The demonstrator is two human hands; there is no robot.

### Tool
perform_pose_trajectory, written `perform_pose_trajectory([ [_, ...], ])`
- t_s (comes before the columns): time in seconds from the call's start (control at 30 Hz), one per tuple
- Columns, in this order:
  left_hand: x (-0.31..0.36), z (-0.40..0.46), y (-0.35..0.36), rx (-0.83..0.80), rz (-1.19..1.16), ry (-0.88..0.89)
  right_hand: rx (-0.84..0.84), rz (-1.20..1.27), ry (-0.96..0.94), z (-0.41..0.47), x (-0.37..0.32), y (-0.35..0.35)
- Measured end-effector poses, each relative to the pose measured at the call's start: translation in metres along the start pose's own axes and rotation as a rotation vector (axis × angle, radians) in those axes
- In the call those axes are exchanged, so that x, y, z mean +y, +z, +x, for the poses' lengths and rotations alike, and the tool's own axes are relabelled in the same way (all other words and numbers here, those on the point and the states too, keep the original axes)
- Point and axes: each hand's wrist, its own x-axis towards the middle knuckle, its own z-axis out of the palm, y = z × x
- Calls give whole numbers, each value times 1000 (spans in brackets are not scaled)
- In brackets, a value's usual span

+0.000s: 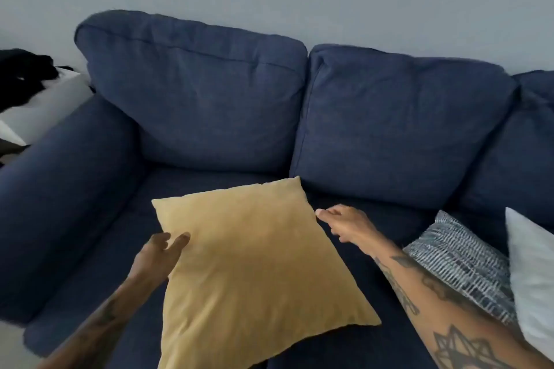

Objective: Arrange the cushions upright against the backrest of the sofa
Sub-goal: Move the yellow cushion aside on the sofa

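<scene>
while the yellow cushion [254,266] lies flat on the seat of the blue sofa [192,105], the left hand [159,255] touches its left edge with fingers open. the right hand [344,223], open, sits at its right edge, holding nothing. a patterned cushion [458,260] and a white cushion [530,272] lie to the right.

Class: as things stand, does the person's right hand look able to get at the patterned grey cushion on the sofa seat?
Probably yes. The right hand is open beside the yellow cushion, and the patterned grey cushion lies just beyond that forearm on the seat, with nothing lying between them.
</scene>
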Motion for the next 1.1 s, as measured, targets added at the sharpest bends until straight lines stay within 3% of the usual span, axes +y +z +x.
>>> perform_pose_trajectory([
  [0.13,-12,45,19,-29,-153,-143,-14,-37,99,60,-3,33],
  [0.33,-18,81,38,-27,-443,-362,-70,218,286,118,-5,67],
  [0.47,-15,84,44,31,-566,-364,-98,413,371,131,-6,83],
  [0.67,11,75,25,114,-539,-249,-128,632,351,118,-20,68],
  [0.8,59,65,-12,207,-622,-28,-86,794,175,96,-36,38],
  [0.97,132,91,-50,293,-701,324,82,820,-129,96,-81,3],
  [1.1,165,124,-31,185,-670,420,247,845,-194,117,-87,-6],
])
